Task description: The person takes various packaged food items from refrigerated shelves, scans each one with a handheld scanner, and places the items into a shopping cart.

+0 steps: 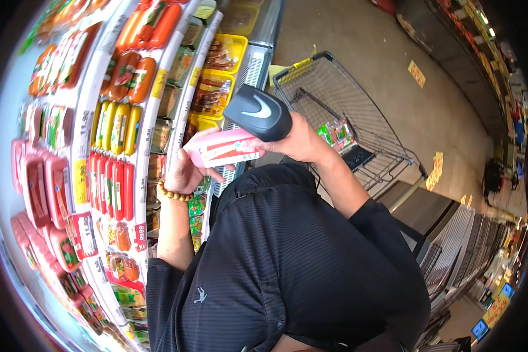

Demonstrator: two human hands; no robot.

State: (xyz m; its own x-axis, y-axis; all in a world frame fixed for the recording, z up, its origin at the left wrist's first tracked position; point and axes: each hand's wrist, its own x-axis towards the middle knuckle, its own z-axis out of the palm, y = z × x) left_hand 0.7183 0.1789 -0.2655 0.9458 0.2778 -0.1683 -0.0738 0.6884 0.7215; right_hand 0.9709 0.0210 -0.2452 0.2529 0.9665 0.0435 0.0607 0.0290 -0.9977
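Observation:
A pink pack of processed meat [229,148], with a red and white label and a barcode, sits in my left hand [187,169]. The fingers pass behind it and the thumb stands up at its left end. Wooden beads circle that wrist. A dark handheld barcode scanner [258,112] is gripped by my right hand [301,140], just above the pack's right end. The scanner hides part of the pack's upper edge. Whether my right fingertips touch the pack, I cannot tell.
At left rises a refrigerated display with sausages [112,187], pink packs [37,189] and price strips [80,132]. Yellow trays of meat [213,94] lie farther along. A wire shopping cart [334,88] holding some packages [336,132] stands to the right on the brown floor [356,31].

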